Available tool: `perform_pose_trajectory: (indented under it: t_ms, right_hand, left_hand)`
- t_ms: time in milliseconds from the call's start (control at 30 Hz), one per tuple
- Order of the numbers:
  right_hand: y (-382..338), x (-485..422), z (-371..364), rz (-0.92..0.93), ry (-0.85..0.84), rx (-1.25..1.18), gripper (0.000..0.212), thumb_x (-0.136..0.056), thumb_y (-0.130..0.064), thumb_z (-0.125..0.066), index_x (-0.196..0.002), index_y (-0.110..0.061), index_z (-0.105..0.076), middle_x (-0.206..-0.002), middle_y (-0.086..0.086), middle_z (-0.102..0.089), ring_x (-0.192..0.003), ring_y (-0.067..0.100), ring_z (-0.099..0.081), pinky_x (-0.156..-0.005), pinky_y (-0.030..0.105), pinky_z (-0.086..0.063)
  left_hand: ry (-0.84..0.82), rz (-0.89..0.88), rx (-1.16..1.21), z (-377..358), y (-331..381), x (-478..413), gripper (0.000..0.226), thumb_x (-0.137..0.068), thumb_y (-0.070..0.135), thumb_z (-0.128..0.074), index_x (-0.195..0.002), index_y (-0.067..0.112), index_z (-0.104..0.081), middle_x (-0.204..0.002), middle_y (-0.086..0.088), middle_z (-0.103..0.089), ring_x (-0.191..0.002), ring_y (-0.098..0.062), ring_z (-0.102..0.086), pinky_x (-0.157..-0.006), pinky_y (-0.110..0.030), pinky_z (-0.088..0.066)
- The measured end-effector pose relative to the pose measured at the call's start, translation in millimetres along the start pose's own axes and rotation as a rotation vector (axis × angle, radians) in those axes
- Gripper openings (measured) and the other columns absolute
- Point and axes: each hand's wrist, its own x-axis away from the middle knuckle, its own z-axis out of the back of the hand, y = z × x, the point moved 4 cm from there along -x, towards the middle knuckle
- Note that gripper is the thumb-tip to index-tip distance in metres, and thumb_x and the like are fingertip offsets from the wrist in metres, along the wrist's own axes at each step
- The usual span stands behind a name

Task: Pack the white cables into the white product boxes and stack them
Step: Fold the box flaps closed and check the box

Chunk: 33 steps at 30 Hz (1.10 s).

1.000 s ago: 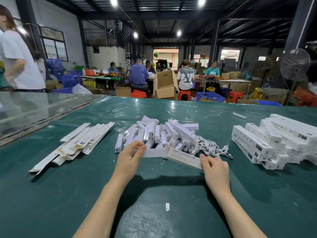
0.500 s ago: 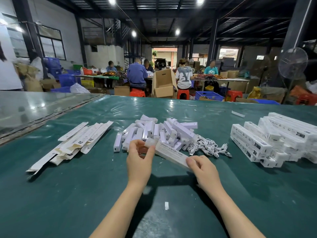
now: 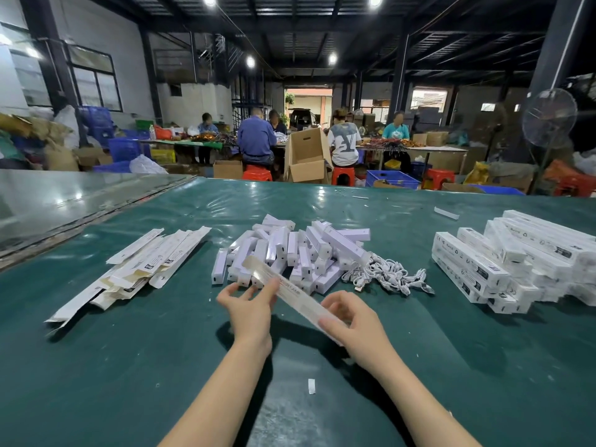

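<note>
A long white product box (image 3: 292, 293) is held tilted above the green table, between both hands. My right hand (image 3: 351, 319) grips its near end with curled fingers and thumb. My left hand (image 3: 250, 304) touches the box's middle with its fingertips, fingers spread. Behind the box lies a heap of small white inner boxes (image 3: 290, 253). A tangle of white cables (image 3: 387, 274) lies just right of that heap. Finished white product boxes (image 3: 516, 259) are stacked at the right.
Flat unfolded box sleeves (image 3: 138, 266) lie in a pile at the left. A small white scrap (image 3: 311, 386) lies on the green table (image 3: 129, 366) between my forearms. People sit at tables far behind, beyond the table's far edge. A fan (image 3: 548, 121) stands at the back right.
The box has been lifted off the table and turned more end-on toward me. My right hand drew its near end closer, and my left hand's fingers spread along the box.
</note>
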Motion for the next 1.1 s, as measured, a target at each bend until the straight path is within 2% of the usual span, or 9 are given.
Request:
perform_pose_trajectory:
  t_ms: [133, 200, 267, 333, 500, 733, 833, 967, 1100]
  right_hand:
    - [-14.4, 2.5, -19.9, 0.032, -0.178, -0.14, 0.024, -0.082, -0.007, -0.064, -0.078, -0.031, -0.064, -0.078, -0.012, -0.063, -0.07, 0.001, -0.056, -0.07, 0.013, -0.045]
    - [-11.9, -0.5, -12.4, 0.031, -0.08, -0.127, 0.021, -0.086, -0.007, -0.06, -0.078, -0.025, -0.068, -0.077, -0.014, -0.066, -0.076, 0.002, -0.058, -0.075, 0.016, -0.043]
    - [4.3, -6.5, 5.9, -0.011, 0.139, 0.154, 0.012, -0.087, -0.01, -0.059, -0.088, -0.016, -0.069, -0.091, -0.008, -0.065, -0.096, 0.012, -0.056, -0.083, 0.02, -0.037]
    - [24.4, -9.2, 22.2, -0.156, 0.251, 0.424, 0.021, -0.086, -0.014, -0.056, -0.105, -0.013, -0.064, -0.118, 0.001, -0.057, -0.117, 0.02, -0.043, -0.093, 0.025, -0.031]
    - [43.5, -19.7, 22.9, -0.389, 0.186, 0.586, 0.049, -0.087, -0.03, -0.051, -0.134, -0.023, -0.041, -0.152, 0.005, -0.018, -0.136, 0.025, -0.024, -0.107, 0.038, -0.022]
    - [54.7, -48.0, 29.2, -0.276, 0.064, 0.721, 0.055, -0.091, -0.041, -0.046, -0.142, -0.027, -0.029, -0.153, 0.003, -0.017, -0.138, 0.023, -0.019, -0.108, 0.043, -0.023]
    - [60.3, -52.8, 27.8, -0.284, 0.055, 0.794, 0.05, -0.092, -0.045, -0.041, -0.137, -0.024, -0.037, -0.144, 0.0, -0.036, -0.133, 0.022, -0.028, -0.102, 0.04, -0.028]
    - [51.7, -44.8, 40.5, -0.2, 0.316, 0.564, 0.019, -0.089, -0.022, -0.053, -0.098, -0.012, -0.067, -0.104, 0.008, -0.064, -0.099, 0.026, -0.053, -0.077, 0.032, -0.039]
    - [46.2, -19.6, 52.5, -0.259, 0.544, 0.306, 0.01, -0.083, -0.016, -0.061, -0.073, -0.019, -0.062, -0.072, 0.0, -0.062, -0.075, 0.025, -0.054, -0.06, 0.029, -0.028]
  left_hand:
    - [-0.131, -0.002, -0.186, -7.7, 0.7, 1.4, 0.033, -0.088, 0.011, -0.059, -0.108, 0.019, -0.034, -0.097, -0.006, -0.059, -0.078, -0.016, -0.057, -0.083, -0.041, -0.047]
    - [-0.275, -0.145, -0.396, -14.3, 5.2, 7.2, 0.036, -0.084, 0.009, -0.064, -0.105, 0.027, -0.04, -0.101, -0.004, -0.063, -0.081, -0.012, -0.06, -0.083, -0.032, -0.048]
    - [-0.374, -0.378, -0.648, -19.6, 19.6, 13.1, 0.04, -0.079, 0.014, -0.068, -0.102, 0.036, -0.043, -0.101, 0.009, -0.065, -0.081, 0.003, -0.061, -0.075, -0.014, -0.046]
    - [-0.478, -0.555, -0.956, -22.5, 30.8, 17.1, 0.045, -0.079, 0.022, -0.067, -0.115, 0.035, -0.044, -0.106, 0.016, -0.064, -0.089, 0.001, -0.061, -0.073, -0.018, -0.045]
    - [-0.723, -0.46, -1.676, -20.4, 11.0, 25.9, 0.037, -0.083, 0.018, -0.051, -0.118, 0.03, -0.05, -0.12, 0.004, -0.059, -0.107, -0.02, -0.052, -0.081, -0.028, -0.04]
    - [-0.728, -0.581, -1.692, -23.1, -0.7, 30.8, 0.036, -0.086, 0.026, -0.049, -0.122, 0.027, -0.044, -0.121, 0.004, -0.056, -0.11, -0.021, -0.049, -0.083, -0.03, -0.039]
    - [-0.798, -0.639, -1.63, -27.1, -5.8, 37.8, 0.033, -0.091, 0.033, -0.047, -0.123, 0.03, -0.044, -0.121, 0.008, -0.057, -0.111, -0.018, -0.048, -0.085, -0.031, -0.04]
    - [-0.808, -0.659, -1.598, -28.6, -8.1, 39.9, 0.032, -0.091, 0.031, -0.048, -0.123, 0.031, -0.046, -0.121, 0.008, -0.057, -0.112, -0.017, -0.048, -0.088, -0.033, -0.04]
    - [-0.781, -0.66, -1.604, -28.7, -8.6, 40.2, 0.031, -0.086, 0.028, -0.049, -0.117, 0.028, -0.048, -0.115, 0.007, -0.06, -0.105, -0.018, -0.05, -0.079, -0.03, -0.037]
